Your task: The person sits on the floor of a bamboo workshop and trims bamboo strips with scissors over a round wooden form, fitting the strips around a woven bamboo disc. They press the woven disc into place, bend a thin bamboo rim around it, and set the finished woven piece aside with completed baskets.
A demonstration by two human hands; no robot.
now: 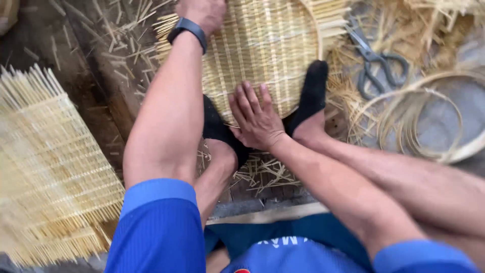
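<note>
A round woven bamboo basket (262,45) lies on the ground in front of me, with loose strip ends sticking out at its rim. My left hand (202,12) rests on its far left edge, at the top of the view; a dark band sits on that wrist. My right hand (255,119) presses flat on the near edge of the weave, fingers spread and together pointing away. My two feet in black socks (313,91) pin the near rim on either side of the right hand.
A flat woven bamboo mat (48,167) lies at the left. Grey scissors (376,63) rest at the upper right among straw-like scraps. Coiled bamboo hoops (429,121) lie at the right. Short bamboo offcuts litter the dark ground.
</note>
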